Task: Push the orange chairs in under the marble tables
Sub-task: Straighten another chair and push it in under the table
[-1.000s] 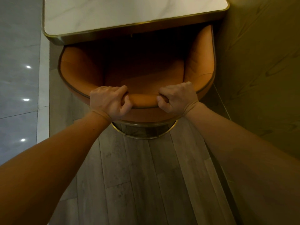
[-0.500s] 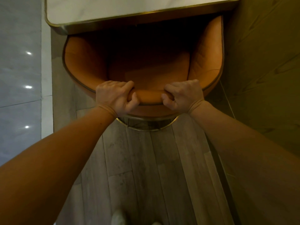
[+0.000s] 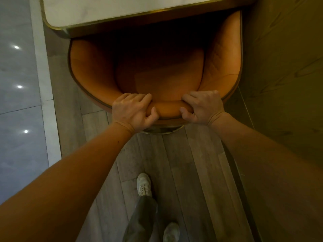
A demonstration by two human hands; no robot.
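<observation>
An orange tub chair with a curved padded back stands in front of me, its front part hidden under the white marble table with a gold rim. My left hand grips the top of the chair's backrest left of centre, fingers over the inside and thumb behind. My right hand grips the same backrest edge right of centre. A gold ring base shows just below the back.
A wood-panelled wall runs close along the chair's right side. Grey plank floor lies beneath me, with polished tile to the left. My two feet in pale shoes stand behind the chair.
The chair has slid further under the table, with both hands still gripping its back. I have stepped forward, and my feet have come into view.
</observation>
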